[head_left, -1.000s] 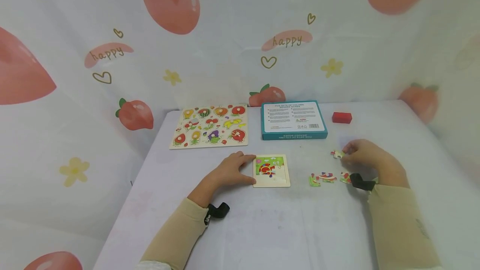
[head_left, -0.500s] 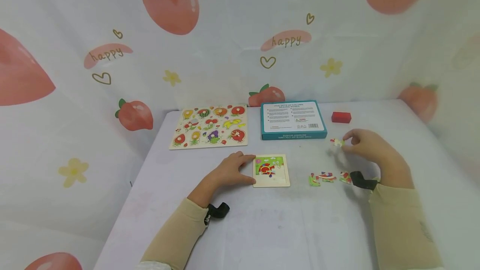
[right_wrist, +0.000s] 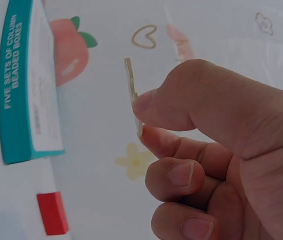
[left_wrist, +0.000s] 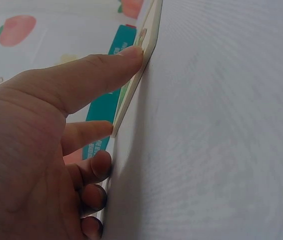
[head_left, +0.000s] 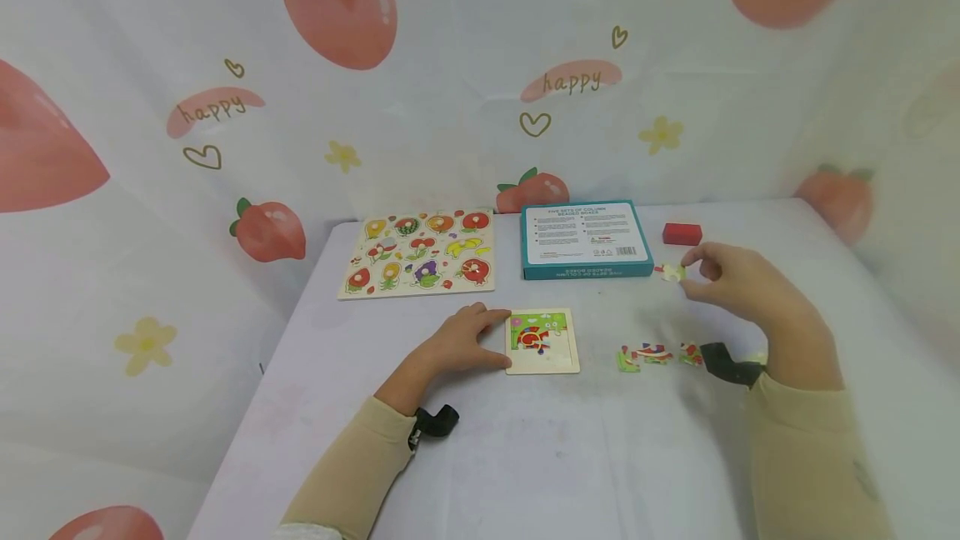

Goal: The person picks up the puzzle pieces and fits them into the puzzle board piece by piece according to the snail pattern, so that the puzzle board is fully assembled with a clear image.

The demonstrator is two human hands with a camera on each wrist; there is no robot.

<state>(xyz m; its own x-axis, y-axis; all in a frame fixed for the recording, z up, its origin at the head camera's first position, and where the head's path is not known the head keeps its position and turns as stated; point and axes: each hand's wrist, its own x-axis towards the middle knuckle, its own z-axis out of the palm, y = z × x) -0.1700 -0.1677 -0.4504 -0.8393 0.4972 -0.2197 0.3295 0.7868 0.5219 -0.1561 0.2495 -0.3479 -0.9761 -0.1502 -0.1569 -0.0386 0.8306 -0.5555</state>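
In the head view my right hand (head_left: 738, 286) pinches a small jigsaw puzzle piece (head_left: 672, 272) between thumb and index finger, raised above the table. The right wrist view shows this puzzle piece (right_wrist: 133, 92) edge-on, the other fingers curled below. My left hand (head_left: 461, 340) touches the left edge of a square wooden puzzle board (head_left: 543, 368), thumb and index finger stretched out near its two corners. A partly assembled green and red picture fills the board's upper part. Several loose puzzle pieces (head_left: 654, 354) lie right of the board, one partly behind the right wrist camera.
At the back stand a wooden fruit board (head_left: 420, 252) and a teal-edged box (head_left: 587, 238) with printed text. A red block (head_left: 682, 234) lies right of the box, just beyond my right hand. Behind the table hangs a fruit-print cloth (head_left: 442, 107).
My right hand has lifted the puzzle piece off the table and carried it away from me, toward the red block. The left hand and the puzzle board stay in place.
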